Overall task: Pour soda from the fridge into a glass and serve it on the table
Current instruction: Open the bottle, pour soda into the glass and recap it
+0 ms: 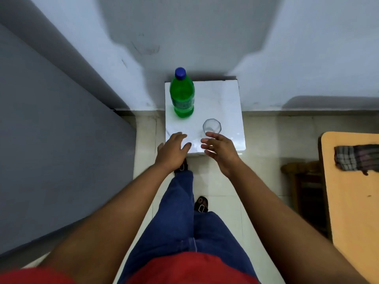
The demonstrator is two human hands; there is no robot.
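A green soda bottle (182, 95) with a blue cap stands upright at the back left of a small white table (223, 99). A clear empty glass (212, 126) stands upright near the table's front right. My left hand (173, 150) hovers over the table's front left edge, fingers spread, holding nothing. My right hand (220, 148) is just in front of the glass, fingers apart and curled a little, not touching it.
A grey wall rises behind the table and a large grey surface (51, 130) runs along the left. To the right stand a dark wooden chair (303, 181) and an orange tabletop (352, 201) with a checked cloth (356, 158). The floor is pale tile.
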